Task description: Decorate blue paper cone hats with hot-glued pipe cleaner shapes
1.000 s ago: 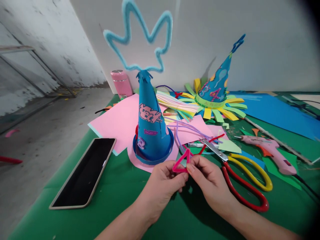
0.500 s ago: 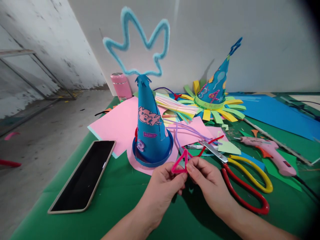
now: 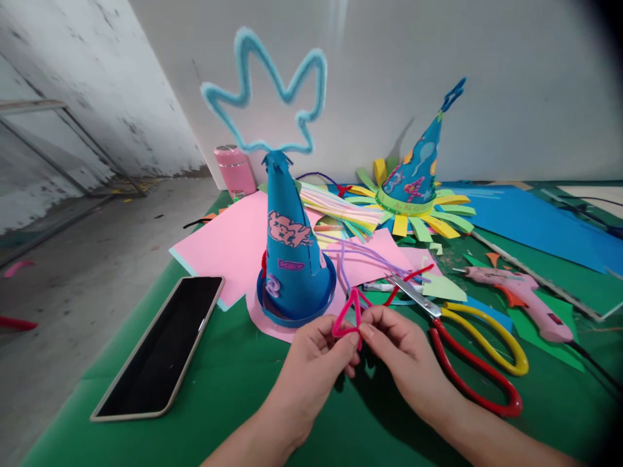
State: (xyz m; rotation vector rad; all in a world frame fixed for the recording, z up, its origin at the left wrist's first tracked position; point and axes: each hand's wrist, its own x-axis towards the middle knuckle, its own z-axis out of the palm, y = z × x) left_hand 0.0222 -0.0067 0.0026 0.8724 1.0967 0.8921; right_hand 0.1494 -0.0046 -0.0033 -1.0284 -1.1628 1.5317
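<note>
Here, left hand and right hand in fingertip pinches, seemingly on one pink triangle.

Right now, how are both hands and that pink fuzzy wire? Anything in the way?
Left hand, right hand: both pinching pink fuzzy wire, bent triangular. Possible snag: red-and-yellow-handled metal scissors close beside right hand.

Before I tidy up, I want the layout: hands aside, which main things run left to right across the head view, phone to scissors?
Phone, nearer blue hat, pink fuzzy triangle, scissors.
</note>
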